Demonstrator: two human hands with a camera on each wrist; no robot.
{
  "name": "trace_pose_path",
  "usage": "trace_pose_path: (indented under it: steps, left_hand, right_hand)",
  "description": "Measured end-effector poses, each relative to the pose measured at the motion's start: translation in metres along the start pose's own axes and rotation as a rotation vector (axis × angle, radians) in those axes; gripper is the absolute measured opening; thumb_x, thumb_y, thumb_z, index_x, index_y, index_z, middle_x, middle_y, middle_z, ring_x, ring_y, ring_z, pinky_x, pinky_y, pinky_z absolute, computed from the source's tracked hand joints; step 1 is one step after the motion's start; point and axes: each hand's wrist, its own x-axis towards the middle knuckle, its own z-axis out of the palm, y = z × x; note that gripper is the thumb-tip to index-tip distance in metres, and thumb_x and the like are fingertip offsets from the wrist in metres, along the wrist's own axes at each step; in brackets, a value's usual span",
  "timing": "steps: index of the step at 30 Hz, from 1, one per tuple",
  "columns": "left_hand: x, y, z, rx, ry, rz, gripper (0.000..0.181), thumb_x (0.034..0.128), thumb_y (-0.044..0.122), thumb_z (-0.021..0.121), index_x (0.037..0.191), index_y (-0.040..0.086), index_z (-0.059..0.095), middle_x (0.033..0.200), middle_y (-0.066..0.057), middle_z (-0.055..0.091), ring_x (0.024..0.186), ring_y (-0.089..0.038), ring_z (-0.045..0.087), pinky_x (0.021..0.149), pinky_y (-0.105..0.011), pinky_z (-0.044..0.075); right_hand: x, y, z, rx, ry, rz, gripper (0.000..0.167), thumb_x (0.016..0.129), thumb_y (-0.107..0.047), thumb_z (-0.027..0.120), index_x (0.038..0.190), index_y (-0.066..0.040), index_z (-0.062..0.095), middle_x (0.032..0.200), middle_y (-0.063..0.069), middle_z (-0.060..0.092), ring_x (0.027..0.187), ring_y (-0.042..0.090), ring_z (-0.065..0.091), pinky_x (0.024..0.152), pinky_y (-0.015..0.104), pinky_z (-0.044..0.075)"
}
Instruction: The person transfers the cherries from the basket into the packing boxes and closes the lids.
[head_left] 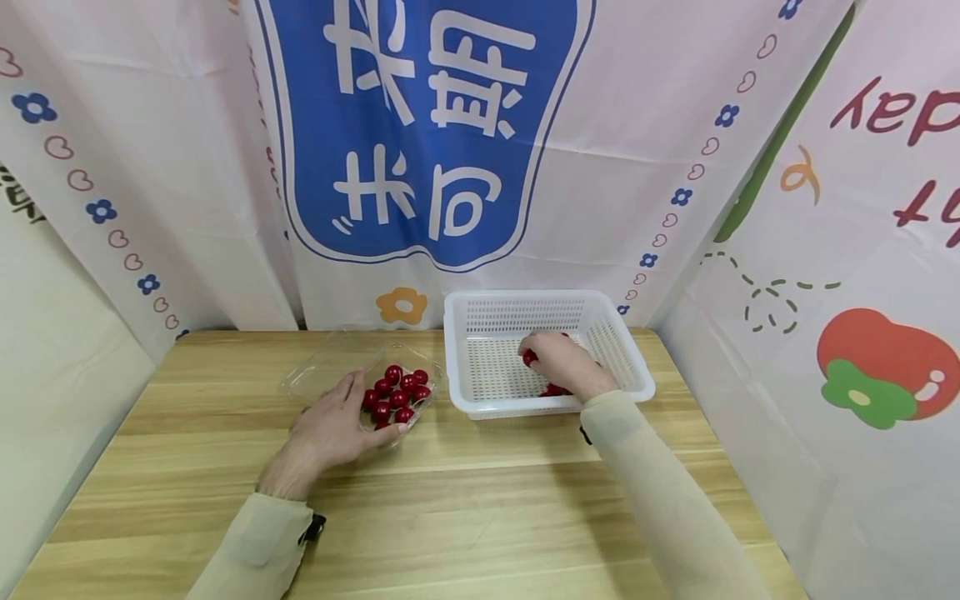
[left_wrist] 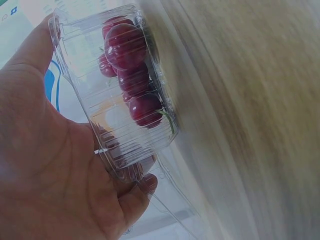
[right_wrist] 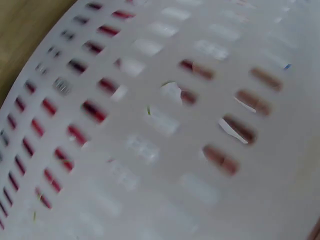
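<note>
My left hand (head_left: 330,429) holds a clear plastic box (left_wrist: 92,102) by its side, the thumb at one rim and the fingers around a corner. Several dark red cherries (head_left: 398,398) lie in this box, some with green stems. My right hand (head_left: 562,362) is inside a white plastic basket (head_left: 455,358), its fingertips pinching a cherry (head_left: 529,357). More cherries (head_left: 553,390) lie under that hand, partly hidden by it and by the basket's near rim. In the right wrist view, the slotted basket wall (right_wrist: 165,150) screens the fingers and red fruit.
Box and basket stand side by side towards the back of a wooden table (head_left: 465,517). The box's clear lid (head_left: 318,367) lies folded back on the far left. A printed curtain (head_left: 592,200) hangs right behind the table, with another printed cloth (head_left: 810,467) along the right.
</note>
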Motion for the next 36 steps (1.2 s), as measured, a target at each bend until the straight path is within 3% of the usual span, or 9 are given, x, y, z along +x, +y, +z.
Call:
trace_pose_path:
  steps: [3,15,36]
  left_hand:
    - [0.000,0.000,0.000,-0.002,0.000,-0.002,0.142,0.0974,0.093,0.069,0.183,-0.010,0.019,0.190,-0.040,0.023,0.168,-0.070,0.038,0.130,-0.087,0.042]
    - [-0.001,0.001,0.000,-0.008,0.002,-0.005,0.143,0.0973,0.093,0.069,0.183,-0.009,0.019,0.190,-0.041,0.022,0.169,-0.069,0.037,0.131,-0.085,0.043]
    - [0.000,-0.001,0.001,0.001,-0.005,0.002,0.143,0.0974,0.094,0.069,0.183,-0.010,0.019,0.190,-0.040,0.023,0.169,-0.068,0.038,0.134,-0.080,0.043]
  right_hand:
    - [0.001,-0.007,-0.001,-0.003,0.026,-0.020,0.030,0.111,0.002,0.074,0.139,-0.003,0.082,0.137,0.013,0.083,0.127,0.029,0.079,0.113,0.046,0.067]
    - [0.007,-0.039,-0.004,0.045,0.122,-0.105,0.034,0.106,0.008,0.073,0.137,-0.002,0.083,0.136,0.013,0.083,0.129,0.031,0.080,0.114,0.045,0.067]
    - [0.019,-0.090,-0.003,0.125,0.274,-0.220,0.031,0.109,0.002,0.078,0.140,-0.003,0.081,0.144,0.014,0.081,0.140,0.033,0.077,0.126,0.045,0.062]
